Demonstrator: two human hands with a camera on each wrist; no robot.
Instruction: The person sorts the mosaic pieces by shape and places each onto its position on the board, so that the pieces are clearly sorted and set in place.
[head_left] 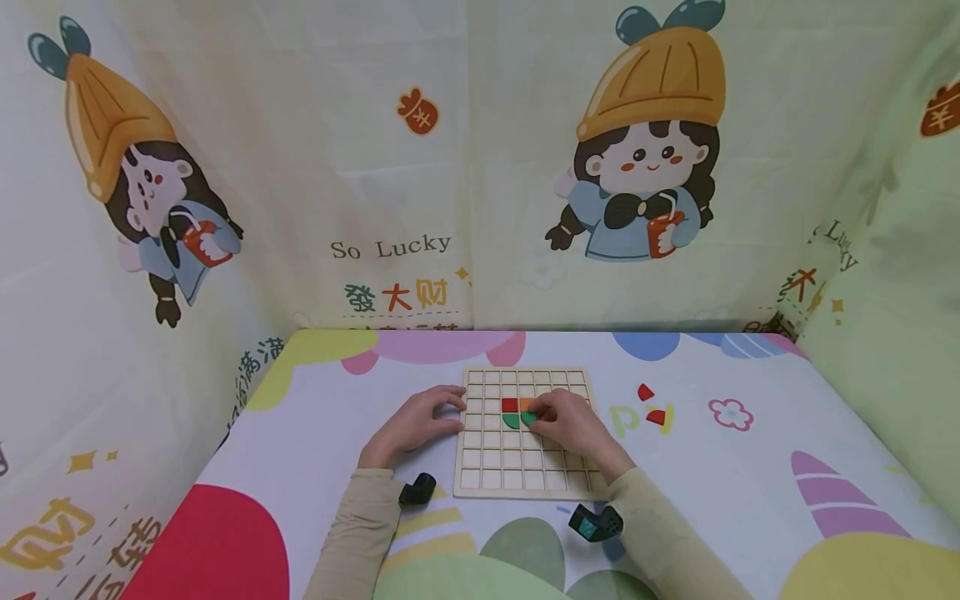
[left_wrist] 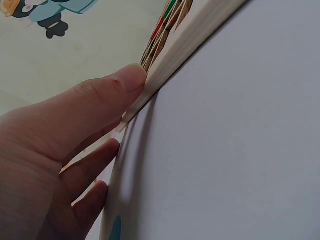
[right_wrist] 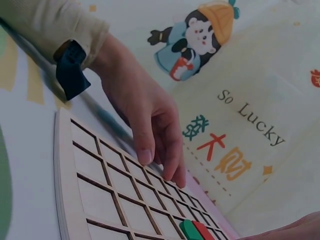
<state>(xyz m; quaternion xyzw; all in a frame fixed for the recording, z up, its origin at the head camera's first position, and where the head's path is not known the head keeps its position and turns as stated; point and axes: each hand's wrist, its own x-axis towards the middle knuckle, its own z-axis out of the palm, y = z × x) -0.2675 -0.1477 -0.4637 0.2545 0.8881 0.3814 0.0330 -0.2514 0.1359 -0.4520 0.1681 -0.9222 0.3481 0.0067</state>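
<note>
A wooden grid board (head_left: pixel 480 458) lies on the table. My left hand (head_left: pixel 417 423) is at its left edge; in the left wrist view the thumb (left_wrist: pixel 131 77) touches the board's side (left_wrist: pixel 170 57), the other fingers loosely extended. Near the grid's middle are a red square piece (head_left: pixel 510 405), an orange piece (head_left: pixel 526 404) and, below the red one, a green rounded piece (head_left: pixel 511 422). My right hand (head_left: pixel 567 421) pinches a second green piece (head_left: pixel 528 417) beside that one, its fingers hiding part of it and of the orange piece.
Two red round-edged pieces (head_left: pixel 646 392) lie on the table right of the board. A patterned cloth (head_left: pixel 675 475) covers the table. Printed fabric walls (head_left: pixel 517 208) stand behind and at both sides. Each wrist wears a black camera (head_left: pixel 596 522).
</note>
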